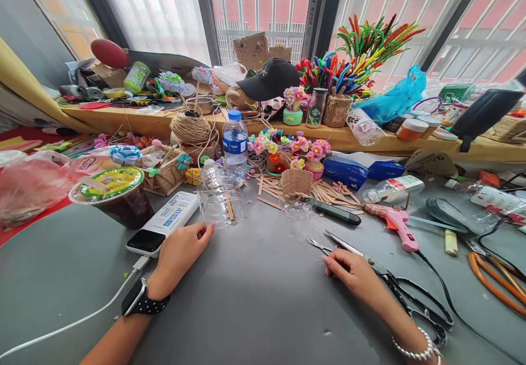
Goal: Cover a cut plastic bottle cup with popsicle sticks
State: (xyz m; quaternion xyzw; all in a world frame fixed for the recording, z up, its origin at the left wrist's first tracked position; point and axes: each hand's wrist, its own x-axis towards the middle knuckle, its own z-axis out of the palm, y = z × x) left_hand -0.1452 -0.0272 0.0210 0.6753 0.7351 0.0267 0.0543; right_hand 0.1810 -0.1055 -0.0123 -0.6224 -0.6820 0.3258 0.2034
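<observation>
My left hand [181, 255] rests on the grey table [255, 299] with fingers loosely curled, empty, beside a white power bank [162, 223]. A black watch sits on that wrist. My right hand [355, 277] lies flat on the table with fingers together, touching the black-handled scissors [394, 285] whose open blades point left. A cut clear plastic bottle [216, 198] lies just beyond my left hand. Wooden sticks [287, 189] and a stick-walled cup [296, 184] lie further back.
A pink glue gun [394, 223], a black-and-green craft knife [337, 213], a full water bottle [235, 146], a lidded drink cup [110, 187] and pipe-cleaner flowers [304, 151] crowd the far table. A wooden sill [345, 140] holds a black cap [269, 80], twine [191, 128] and jars.
</observation>
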